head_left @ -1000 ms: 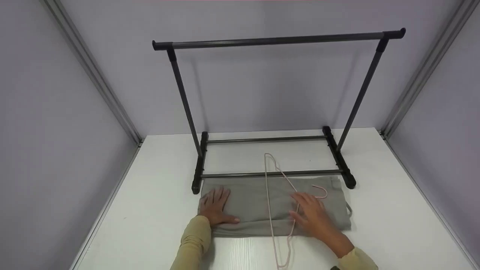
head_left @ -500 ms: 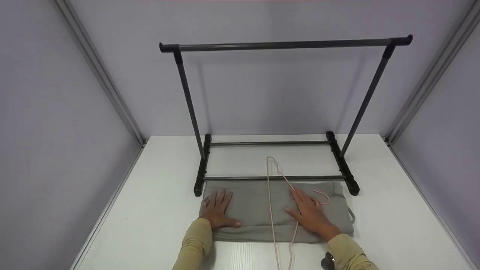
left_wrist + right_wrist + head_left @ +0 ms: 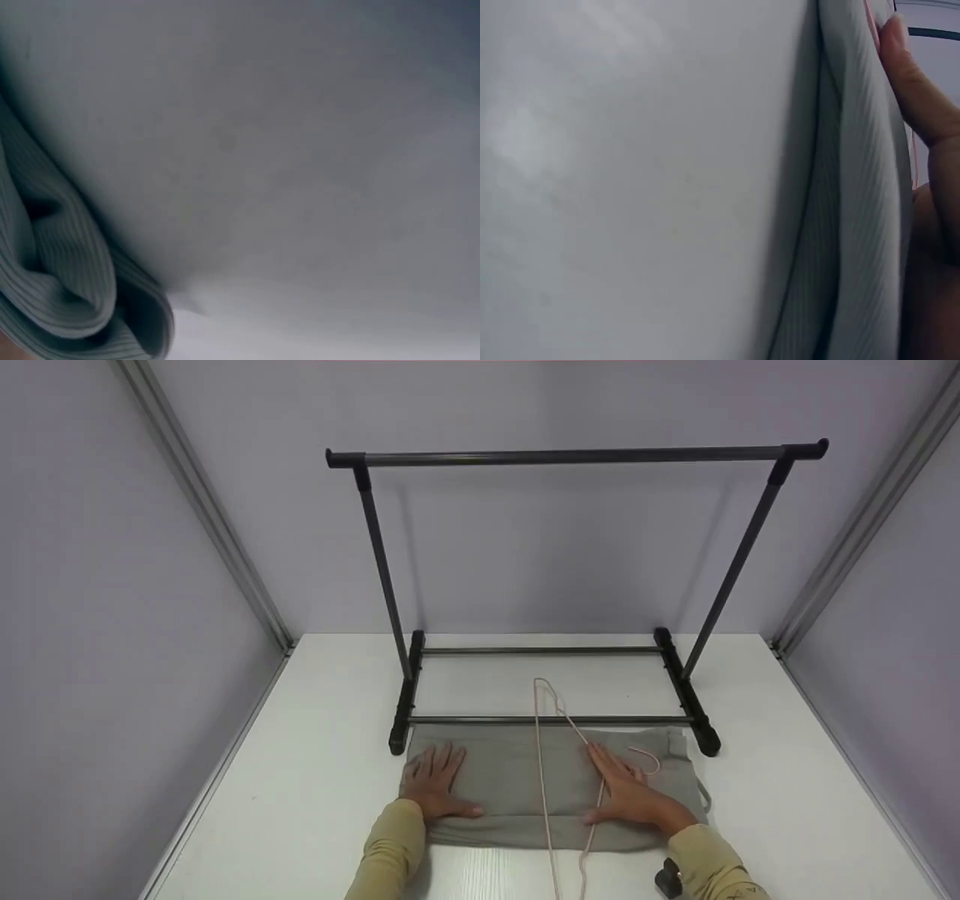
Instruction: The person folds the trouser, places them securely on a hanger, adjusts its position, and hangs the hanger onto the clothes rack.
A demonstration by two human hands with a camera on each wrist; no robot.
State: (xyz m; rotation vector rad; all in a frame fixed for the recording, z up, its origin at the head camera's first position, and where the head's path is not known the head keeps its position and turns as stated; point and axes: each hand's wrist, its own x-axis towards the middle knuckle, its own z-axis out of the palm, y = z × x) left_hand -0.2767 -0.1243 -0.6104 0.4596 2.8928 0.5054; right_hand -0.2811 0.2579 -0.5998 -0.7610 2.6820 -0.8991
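A folded grey garment (image 3: 510, 780) lies flat across the front of the table, its ribbed layers (image 3: 866, 187) showing along the edge in the right wrist view. Across it rests a pink wire hanger (image 3: 541, 780), hook (image 3: 651, 757) pointing right and lower end cut off by the frame. My left hand (image 3: 437, 791) presses on the garment's left end, fingers spread. With fingers straight, my right hand (image 3: 626, 791) rests on the right part of the garment, over the hanger's hook side, which its palm partly hides. Only cloth folds (image 3: 67, 255) and tabletop fill most of the left wrist view.
A black garment rack (image 3: 555, 457) stands just behind the garment; its front lower bar (image 3: 480, 720) runs along the cloth's far edge, under the hanger's upper end. Pale walls (image 3: 150, 660) enclose the white table (image 3: 315, 810) at the back and sides.
My right hand has settled from a blurred movement onto the garment and hanger, and its thumb has shifted down toward the near edge. The left hand stays put; the head view has shifted slightly.
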